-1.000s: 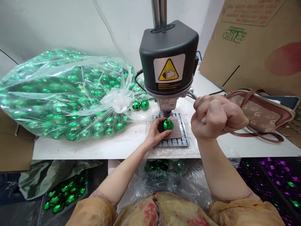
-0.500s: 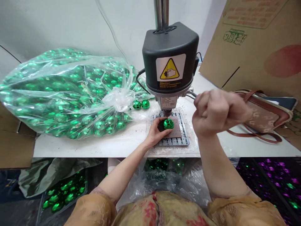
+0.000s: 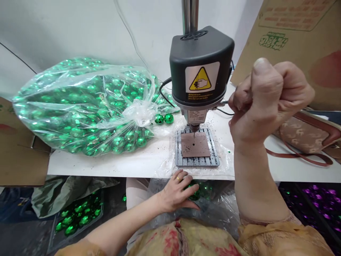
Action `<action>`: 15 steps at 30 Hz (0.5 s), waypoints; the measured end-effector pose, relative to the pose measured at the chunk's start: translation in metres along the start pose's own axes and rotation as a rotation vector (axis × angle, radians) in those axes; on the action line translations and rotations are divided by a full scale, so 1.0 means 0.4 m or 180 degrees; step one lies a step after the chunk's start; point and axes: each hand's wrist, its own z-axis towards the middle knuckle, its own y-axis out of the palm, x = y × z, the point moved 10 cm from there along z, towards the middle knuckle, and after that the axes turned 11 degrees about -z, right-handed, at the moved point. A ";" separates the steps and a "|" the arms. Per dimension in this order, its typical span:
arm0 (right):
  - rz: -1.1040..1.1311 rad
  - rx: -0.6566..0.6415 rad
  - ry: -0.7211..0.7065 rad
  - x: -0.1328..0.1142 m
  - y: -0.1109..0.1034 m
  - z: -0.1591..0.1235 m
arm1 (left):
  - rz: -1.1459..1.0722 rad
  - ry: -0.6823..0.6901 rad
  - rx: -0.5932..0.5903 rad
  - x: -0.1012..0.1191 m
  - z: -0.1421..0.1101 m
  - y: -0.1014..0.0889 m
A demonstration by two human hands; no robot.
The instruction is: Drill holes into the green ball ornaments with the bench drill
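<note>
Over my lap, my left hand [image 3: 181, 190] curls around a green faceted ball [image 3: 195, 193], which sits partly hidden between index finger and thumb. My right hand [image 3: 262, 96] is a raised fist to the right of the drill press [image 3: 201, 67], closed on its feed lever [image 3: 224, 102]; the grip end is hidden by the fingers. Beneath the chuck, the thin bit [image 3: 194, 135] stands above a brown pad [image 3: 199, 149] with a small dark hole. That pad lies on the slotted metal base [image 3: 183, 163], strewn with dark shavings.
A tied clear bag [image 3: 87, 106] of green balls lies left, with two loose balls [image 3: 163, 118] beside its knot. Cardboard boxes stand at both sides. A handbag [image 3: 306, 135] rests at right. Below the table are a tray [image 3: 76, 217] of green balls and purple ones [image 3: 319, 199].
My left hand has left the pad and dropped to my lap; the green ball under the bit is gone from there. My right fist has risen with the lever, lifting the bit.
</note>
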 end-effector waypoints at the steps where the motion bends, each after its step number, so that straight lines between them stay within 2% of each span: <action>1: 0.0010 -0.0006 0.0001 0.002 0.000 0.000 | 0.0020 -0.0015 0.0109 -0.026 0.005 -0.020; 3: -0.0008 -0.0018 -0.0021 0.000 -0.001 -0.003 | 0.0054 -0.0335 0.0429 -0.131 0.038 -0.076; 6: -0.0117 -0.0027 -0.0019 -0.009 -0.003 -0.009 | 0.0251 -0.1370 0.0773 -0.376 0.109 -0.150; 8: -0.0212 -0.0070 -0.0004 -0.015 -0.001 -0.014 | 0.0492 -0.1999 0.0723 -0.530 0.152 -0.167; 10: -0.0279 -0.0129 0.0035 -0.017 0.001 -0.016 | 0.0607 -0.2470 0.0462 -0.650 0.181 -0.154; 11: -0.0281 -0.0135 0.0047 -0.017 0.001 -0.016 | 0.0573 -0.2606 0.0362 -0.692 0.191 -0.143; 13: -0.0221 -0.0145 0.0058 -0.014 0.000 -0.015 | 0.0337 -0.2714 0.0377 -0.739 0.202 -0.128; 15: -0.0146 -0.0120 0.0024 -0.012 -0.001 -0.013 | -0.0102 -0.2727 0.0742 -0.747 0.199 -0.131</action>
